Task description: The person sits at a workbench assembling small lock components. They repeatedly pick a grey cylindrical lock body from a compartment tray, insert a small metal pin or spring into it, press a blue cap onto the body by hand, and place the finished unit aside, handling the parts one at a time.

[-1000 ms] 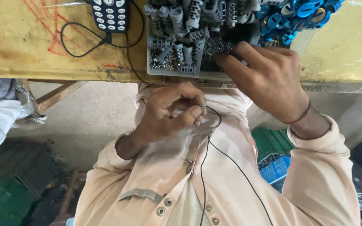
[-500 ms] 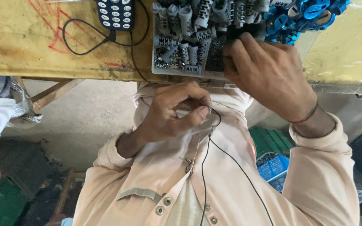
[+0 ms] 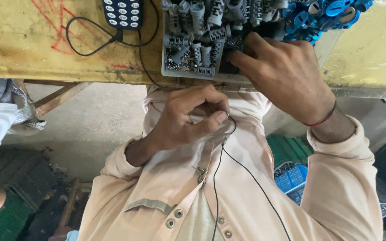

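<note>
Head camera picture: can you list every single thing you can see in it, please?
Workbench: one, yellow with red scribbles, across the top.
Keypad device: one, dark with white buttons, on the bench at the top edge.
Black cable: one, looping from the keypad device over the bench.
Tray of grey parts: one, many small grey pieces, at the bench's near edge.
Blue round parts: a pile, top right on the bench.
Thin black wire: one, running down over the shirt.
Blue crate: one, on the floor.
Peach shirt: one, with snap buttons.
Left hand: pinching the wire's end.
Right hand: fingers in the tray, red thread at the wrist.
</note>
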{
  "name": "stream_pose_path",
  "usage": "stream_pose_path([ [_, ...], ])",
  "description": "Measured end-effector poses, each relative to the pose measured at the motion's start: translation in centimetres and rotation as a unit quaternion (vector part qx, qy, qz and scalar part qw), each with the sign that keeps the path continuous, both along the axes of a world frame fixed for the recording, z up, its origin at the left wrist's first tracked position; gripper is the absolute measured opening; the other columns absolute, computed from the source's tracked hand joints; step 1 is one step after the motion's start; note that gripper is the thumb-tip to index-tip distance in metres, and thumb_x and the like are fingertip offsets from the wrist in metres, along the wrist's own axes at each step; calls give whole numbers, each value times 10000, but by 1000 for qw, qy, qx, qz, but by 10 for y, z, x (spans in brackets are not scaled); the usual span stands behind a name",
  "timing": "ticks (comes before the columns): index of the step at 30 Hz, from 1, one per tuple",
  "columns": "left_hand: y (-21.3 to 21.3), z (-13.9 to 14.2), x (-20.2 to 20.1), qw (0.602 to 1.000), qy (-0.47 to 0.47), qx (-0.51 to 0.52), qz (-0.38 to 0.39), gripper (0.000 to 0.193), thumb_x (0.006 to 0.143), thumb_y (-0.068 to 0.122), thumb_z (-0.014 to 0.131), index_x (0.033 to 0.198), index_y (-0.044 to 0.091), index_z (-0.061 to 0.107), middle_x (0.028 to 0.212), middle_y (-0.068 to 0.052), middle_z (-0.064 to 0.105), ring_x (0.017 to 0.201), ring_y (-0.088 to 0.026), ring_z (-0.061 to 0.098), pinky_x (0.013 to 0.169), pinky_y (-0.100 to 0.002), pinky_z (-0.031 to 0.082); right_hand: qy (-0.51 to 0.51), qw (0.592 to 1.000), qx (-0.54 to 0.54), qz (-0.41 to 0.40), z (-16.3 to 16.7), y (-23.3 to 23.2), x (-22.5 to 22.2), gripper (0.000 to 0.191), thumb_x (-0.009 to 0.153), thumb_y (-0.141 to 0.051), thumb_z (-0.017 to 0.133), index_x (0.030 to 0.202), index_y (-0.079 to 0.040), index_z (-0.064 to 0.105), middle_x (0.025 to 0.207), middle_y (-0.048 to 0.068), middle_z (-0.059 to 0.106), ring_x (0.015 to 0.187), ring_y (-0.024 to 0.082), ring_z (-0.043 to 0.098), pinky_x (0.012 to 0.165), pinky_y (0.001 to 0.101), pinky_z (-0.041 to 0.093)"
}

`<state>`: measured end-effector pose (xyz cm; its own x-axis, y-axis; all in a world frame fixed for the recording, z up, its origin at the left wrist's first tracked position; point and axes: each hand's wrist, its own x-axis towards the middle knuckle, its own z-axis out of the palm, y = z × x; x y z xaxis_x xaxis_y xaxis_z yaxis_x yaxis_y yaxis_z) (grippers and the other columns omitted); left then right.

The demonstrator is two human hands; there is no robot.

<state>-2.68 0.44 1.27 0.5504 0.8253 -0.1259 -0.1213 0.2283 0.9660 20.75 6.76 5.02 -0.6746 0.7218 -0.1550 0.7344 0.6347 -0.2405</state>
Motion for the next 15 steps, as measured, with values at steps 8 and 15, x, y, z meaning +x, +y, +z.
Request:
stream_pose_path([
  [8,1,3,-1,1000,-4,-17,-12,116,1007,71,678,1096,9,640,971,-34,663,877,-92,693,817,-244,606,26,999,5,-26,5,1,3,180,951,-140,742,1028,-29,623,904,92,573,656,251,641,536,371,474],
  [15,1,2,-2,1000,-9,-15,-15,116,1010,69,677,1100,5,641,973,-36,659,878,-94,685,825,-247,596,71,996,-17,-41,14,3,3,159,1003,-131,751,1066,-51,629,946,81,568,699,255,647,565,373,482],
])
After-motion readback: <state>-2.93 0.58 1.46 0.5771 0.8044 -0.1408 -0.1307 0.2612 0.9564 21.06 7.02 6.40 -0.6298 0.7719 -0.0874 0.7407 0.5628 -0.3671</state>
